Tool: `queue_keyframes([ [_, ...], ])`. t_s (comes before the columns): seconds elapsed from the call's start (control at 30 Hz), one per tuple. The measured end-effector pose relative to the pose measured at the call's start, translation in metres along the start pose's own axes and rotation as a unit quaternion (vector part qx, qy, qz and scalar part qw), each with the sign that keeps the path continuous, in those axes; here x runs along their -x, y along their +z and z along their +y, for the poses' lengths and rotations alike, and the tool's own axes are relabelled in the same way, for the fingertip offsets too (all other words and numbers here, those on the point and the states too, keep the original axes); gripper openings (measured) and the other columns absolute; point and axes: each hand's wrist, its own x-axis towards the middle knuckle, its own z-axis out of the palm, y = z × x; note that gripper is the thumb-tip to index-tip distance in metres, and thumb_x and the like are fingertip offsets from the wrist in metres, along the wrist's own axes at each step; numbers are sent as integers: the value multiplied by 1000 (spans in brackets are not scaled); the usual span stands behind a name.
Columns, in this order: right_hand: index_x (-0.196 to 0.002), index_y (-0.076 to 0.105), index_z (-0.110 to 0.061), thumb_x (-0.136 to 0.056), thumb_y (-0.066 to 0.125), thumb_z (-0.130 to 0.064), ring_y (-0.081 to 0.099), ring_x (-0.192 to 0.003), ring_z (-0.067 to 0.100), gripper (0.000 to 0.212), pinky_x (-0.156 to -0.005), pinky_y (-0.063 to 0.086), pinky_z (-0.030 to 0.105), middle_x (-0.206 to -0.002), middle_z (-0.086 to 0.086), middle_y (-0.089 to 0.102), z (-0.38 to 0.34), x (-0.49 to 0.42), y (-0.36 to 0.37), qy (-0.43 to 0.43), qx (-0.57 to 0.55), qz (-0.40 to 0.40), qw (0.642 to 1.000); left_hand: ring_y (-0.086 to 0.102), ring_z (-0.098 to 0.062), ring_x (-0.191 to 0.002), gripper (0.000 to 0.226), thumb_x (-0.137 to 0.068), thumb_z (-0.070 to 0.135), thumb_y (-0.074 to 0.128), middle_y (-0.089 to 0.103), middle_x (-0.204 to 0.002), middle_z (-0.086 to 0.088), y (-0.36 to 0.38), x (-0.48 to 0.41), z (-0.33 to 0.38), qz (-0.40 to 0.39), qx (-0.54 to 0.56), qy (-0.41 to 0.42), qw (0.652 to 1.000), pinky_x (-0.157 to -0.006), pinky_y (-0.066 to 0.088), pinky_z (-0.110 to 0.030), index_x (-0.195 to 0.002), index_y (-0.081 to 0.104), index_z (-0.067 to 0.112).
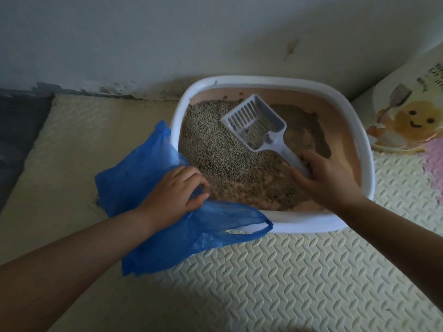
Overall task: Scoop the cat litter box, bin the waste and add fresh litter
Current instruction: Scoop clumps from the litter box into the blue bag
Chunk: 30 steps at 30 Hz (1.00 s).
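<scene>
**Friend:** What have you got hold of there?

**Me:** My right hand [326, 178] has its fingers curled round the handle of the scoop [256, 123]. My left hand [177, 190] grips the mouth of the blue bag [143, 164], pinching a fold of it. The bag lies draped over the near-left corner of the litter box [263, 82].

**Friend:** And the scoop itself?

**Me:** It sits over the middle of the box with its slotted end pointing to the far-left corner. A little litter [215, 144] is lying in its basket. I can't tell whether it touches the bed of litter or hangs just above it.

**Friend:** So how do you do this part well?

**Me:** I'd say sift first. Give it a gentle shake over the box, so the clean grains fall through the slots and only clumps stay. The litter is heaped on the left and thin near me and on the right, where the bottom shows through. So I'd dig on the left and scrape the dusty patch on the right.

**Friend:** And the bag?

**Me:** It looks flat and closed up, so I need to spread it with my left fingers before the scoop comes over. I'd keep it close to the rim, or bits may drop on the floor mat [287, 271].

**Friend:** Fresh litter?

**Me:** The sack of fresh litter [412, 111] stands just beside the box on the right, untouched for now.
</scene>
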Motion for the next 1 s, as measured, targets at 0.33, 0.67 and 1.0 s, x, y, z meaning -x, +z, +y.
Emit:
queue_keyframes([
  [0.33, -70, 57, -32, -88, 61, -32, 51, -51, 9, 19, -51, 39, 28, -59, -5, 57, 7, -20, -25, -11, 39, -175, 984, 48, -13, -97, 37, -89, 42, 47, 60, -99, -2, -6, 4, -10, 0, -31, -5, 1000, -91, 33, -23, -98, 65, 12],
  [0.67, -75, 60, -13, -91, 45, -36, 51, -52, 15, 32, -47, 32, 22, -61, 1, 54, -50, -68, 55, 76, 36, -231, 969, 46, -13, -108, 40, -88, 38, 51, 54, -111, -6, -9, 1, -25, 21, 52, -83, 995, -103, 22, -7, -109, 62, 6],
  [1.0, -100, 50, -12, -98, 38, -36, 51, -63, 20, 26, -53, 36, 27, -73, 1, 50, -59, -116, 114, 84, 53, -141, 985, 47, -14, -110, 39, -88, 37, 51, 53, -114, -4, -4, 2, -32, 7, 68, -75, 995, -105, 26, -14, -112, 60, 8],
])
